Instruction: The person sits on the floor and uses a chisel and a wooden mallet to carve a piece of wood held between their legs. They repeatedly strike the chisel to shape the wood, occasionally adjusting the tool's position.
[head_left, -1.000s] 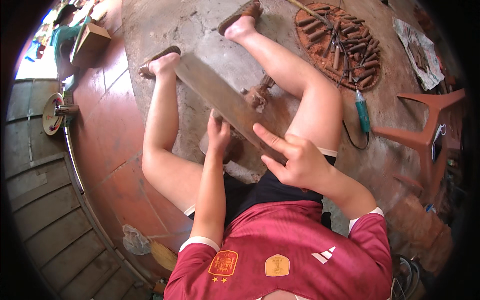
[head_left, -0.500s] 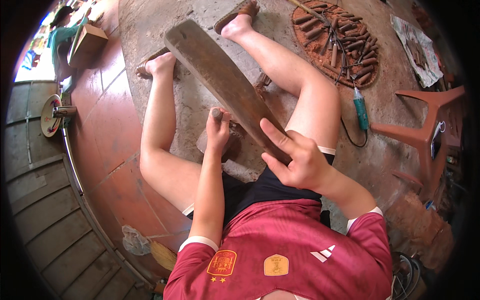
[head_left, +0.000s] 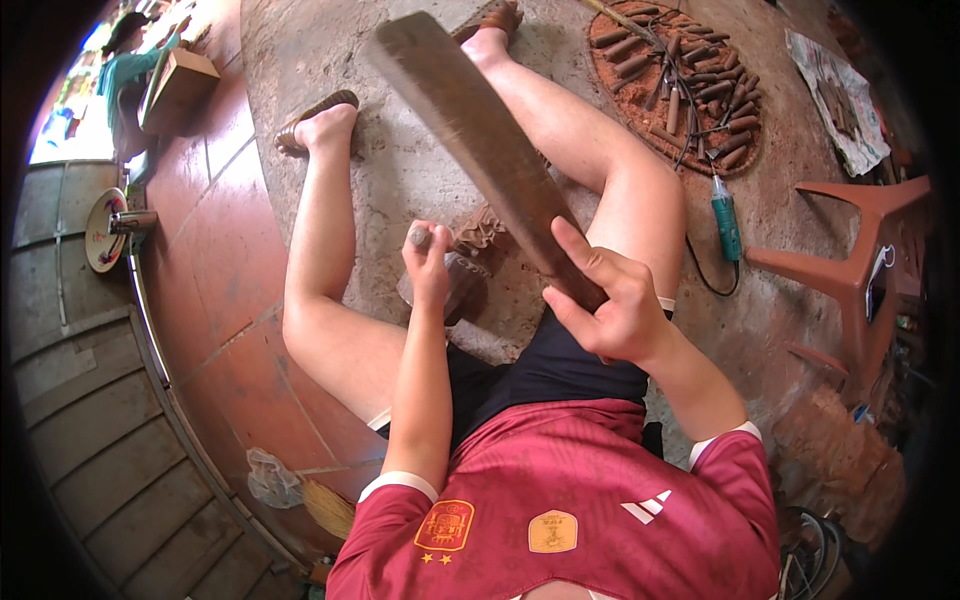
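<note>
My right hand (head_left: 610, 300) grips the near end of a long, flat, brown wooden bat (head_left: 490, 155), its fingers wrapped round it and the index finger stretched along it. The bat is raised, slanting away to the far left. My left hand (head_left: 428, 268) is closed round a short wooden handle (head_left: 420, 238), whose round end points up out of the fist. What lies below that fist is mostly covered. A dark block (head_left: 465, 285) sits on the floor between my legs, beside the left hand, with a crumpled brown piece (head_left: 483, 228) just beyond it.
At the far right, a round tray (head_left: 602, 80) holds reddish powder and several brown handles. A green power tool (head_left: 725, 225) with a cord lies near my right knee. A brown plastic stool (head_left: 860, 270) is on its side. A person (head_left: 130, 75) sits by a cardboard box (head_left: 180, 90).
The bat has swung up and to the right with my right hand. My left hand has shifted slightly left with the handle, and more of the block and crumpled piece shows.
</note>
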